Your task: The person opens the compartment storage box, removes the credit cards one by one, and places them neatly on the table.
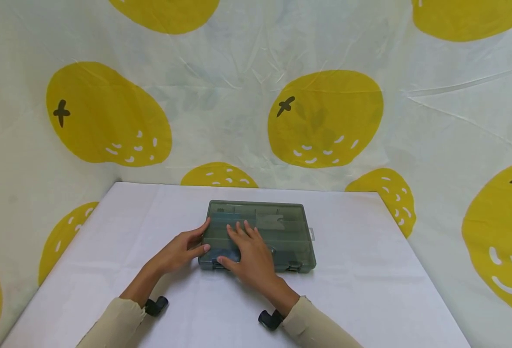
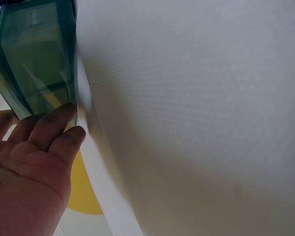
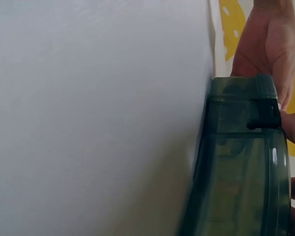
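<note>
A shallow translucent grey-green plastic compartment box (image 1: 288,241) lies closed on the white table. My left hand (image 1: 179,251) grips its left end, the thumb over the lid's front corner and the other fingers along the end wall. In the left wrist view, the bent fingers of that hand (image 2: 37,157) meet the box's end (image 2: 37,54). My right hand (image 1: 253,256) rests on the lid with fingers spread, its thumb by the left front latch. The right wrist view shows a dark latch (image 3: 265,114) on the box's front (image 3: 241,172). Dim shapes show through the lid.
The white-covered table (image 1: 369,290) extends around the box on all sides. Behind it hangs a pale cloth (image 1: 221,116) with yellow fruit prints. A small black wrist camera (image 1: 157,306) sits at the left wrist, another black camera (image 1: 270,320) at the right.
</note>
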The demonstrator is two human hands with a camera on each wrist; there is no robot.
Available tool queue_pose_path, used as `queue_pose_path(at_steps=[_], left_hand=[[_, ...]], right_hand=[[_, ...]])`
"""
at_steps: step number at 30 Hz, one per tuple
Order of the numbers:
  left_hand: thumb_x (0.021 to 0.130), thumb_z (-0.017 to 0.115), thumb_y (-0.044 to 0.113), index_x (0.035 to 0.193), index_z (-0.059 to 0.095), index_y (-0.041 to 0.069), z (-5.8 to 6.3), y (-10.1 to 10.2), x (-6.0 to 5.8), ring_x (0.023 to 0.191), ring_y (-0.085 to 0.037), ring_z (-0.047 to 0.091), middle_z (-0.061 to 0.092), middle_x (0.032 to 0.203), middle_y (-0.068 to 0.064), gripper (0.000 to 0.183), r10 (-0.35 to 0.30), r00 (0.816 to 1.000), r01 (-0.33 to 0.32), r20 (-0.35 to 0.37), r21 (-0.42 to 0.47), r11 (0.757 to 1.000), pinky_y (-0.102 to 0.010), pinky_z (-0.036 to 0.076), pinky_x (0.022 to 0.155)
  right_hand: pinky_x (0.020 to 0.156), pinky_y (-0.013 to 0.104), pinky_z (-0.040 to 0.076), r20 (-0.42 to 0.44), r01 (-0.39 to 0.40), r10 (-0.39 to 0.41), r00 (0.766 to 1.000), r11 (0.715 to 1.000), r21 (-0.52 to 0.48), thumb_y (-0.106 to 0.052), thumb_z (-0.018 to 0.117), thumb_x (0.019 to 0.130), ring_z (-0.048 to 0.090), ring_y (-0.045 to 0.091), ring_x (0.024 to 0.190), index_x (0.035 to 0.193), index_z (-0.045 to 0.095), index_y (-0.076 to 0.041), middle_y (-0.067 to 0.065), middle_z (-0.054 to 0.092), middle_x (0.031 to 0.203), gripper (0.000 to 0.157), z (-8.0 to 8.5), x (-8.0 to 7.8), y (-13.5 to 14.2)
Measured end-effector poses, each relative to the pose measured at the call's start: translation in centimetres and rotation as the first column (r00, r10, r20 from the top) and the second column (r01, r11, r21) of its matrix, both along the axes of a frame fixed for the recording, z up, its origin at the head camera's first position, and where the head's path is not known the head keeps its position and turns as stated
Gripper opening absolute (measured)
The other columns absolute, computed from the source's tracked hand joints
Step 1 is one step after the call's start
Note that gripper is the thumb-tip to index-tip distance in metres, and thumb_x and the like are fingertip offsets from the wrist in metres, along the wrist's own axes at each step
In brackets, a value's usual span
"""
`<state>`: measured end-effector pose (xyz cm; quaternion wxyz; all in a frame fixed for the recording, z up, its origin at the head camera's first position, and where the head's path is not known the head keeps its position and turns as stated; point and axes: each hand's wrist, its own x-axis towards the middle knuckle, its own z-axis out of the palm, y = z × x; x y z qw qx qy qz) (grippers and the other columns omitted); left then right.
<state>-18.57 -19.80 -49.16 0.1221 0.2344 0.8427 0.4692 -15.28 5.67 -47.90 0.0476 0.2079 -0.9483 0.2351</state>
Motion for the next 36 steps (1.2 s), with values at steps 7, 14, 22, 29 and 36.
queue_pose_path(at_steps=[7,14,22,29,36], left_hand=[[0.108,0.065,0.024,0.17,0.018,0.007,-0.3,0.0,-0.1,0.155,-0.046,0.036,0.021,0.176,-0.02,0.079,0.007,1.0,-0.007,-0.006,-0.016,1.0,-0.06,0.034,0.125],[0.107,0.066,0.022,0.17,0.019,0.008,-0.2,0.0,-0.2,0.155,-0.045,0.037,0.021,0.176,-0.018,0.08,0.007,1.0,-0.007,0.013,-0.005,1.0,-0.058,0.034,0.125],[0.107,0.066,0.024,0.169,0.018,0.006,-0.2,0.0,-0.2,0.155,-0.047,0.036,0.02,0.176,-0.019,0.081,0.007,1.0,-0.007,0.012,0.003,1.0,-0.059,0.034,0.124],[0.107,0.065,0.022,0.169,0.018,0.005,-0.1,-0.1,-0.2,0.154,-0.05,0.036,0.02,0.175,-0.021,0.079,-0.003,1.0,0.003,0.016,0.002,1.0,-0.06,0.034,0.124],[0.107,0.066,0.023,0.169,0.018,0.006,0.0,0.1,-0.2,0.154,-0.049,0.036,0.021,0.175,-0.021,0.08,0.004,1.0,-0.004,0.022,0.004,1.0,-0.06,0.034,0.124]], right_hand=[[0.135,0.057,0.023,0.023,-0.004,0.004,1.0,1.0,-0.001,-0.059,0.078,0.092,0.028,0.032,0.164,0.158,0.052,-0.019,0.013,0.04,0.17,0.082,0.3,-0.1,-0.2],[0.136,0.059,0.016,0.112,0.002,-0.001,0.994,1.0,-0.003,-0.056,0.08,0.091,0.022,0.033,0.166,0.158,0.052,-0.018,0.015,0.031,0.173,0.082,1.0,-0.5,-0.4],[0.136,0.06,0.013,0.166,0.005,-0.001,0.986,1.0,-0.019,-0.054,0.082,0.09,0.019,0.033,0.166,0.158,0.053,-0.018,0.016,0.028,0.174,0.082,1.5,-0.9,-0.5],[0.136,0.061,0.012,0.196,0.028,-0.017,0.98,0.998,-0.049,-0.051,0.087,0.086,0.018,0.033,0.166,0.156,0.054,-0.016,0.017,0.028,0.174,0.085,1.7,-1.1,-0.6],[0.136,0.061,0.013,0.196,0.024,-0.024,0.98,1.0,0.004,-0.052,0.094,0.077,0.014,0.033,0.167,0.16,0.049,-0.017,0.017,0.024,0.175,0.1,1.5,-0.9,-0.9]])
